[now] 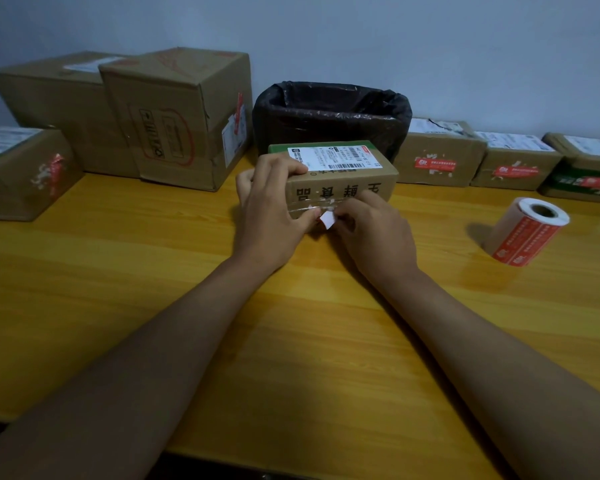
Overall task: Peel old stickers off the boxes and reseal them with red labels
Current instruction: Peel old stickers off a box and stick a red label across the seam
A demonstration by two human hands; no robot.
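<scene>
White sticker scrap [327, 220], partly peeled, sits pinched in the right hand [374, 233] fingertips at the front face of a small cardboard box [343, 185] in the middle of the frame. Left hand [271, 209] grips the box's left end. Behind stands a black-lined bin [331, 114]; a roll of red labels [527, 230] lies at right on the yellow wooden table [153, 254].

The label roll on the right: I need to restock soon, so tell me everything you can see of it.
The label roll lies tilted on its side on the yellow wooden table, right of both hands, neither touching it. White paper wound round a hollow core, open end facing up and away. Its outer wrap shows red labels with white print. It looks thick, largely unused.
</scene>
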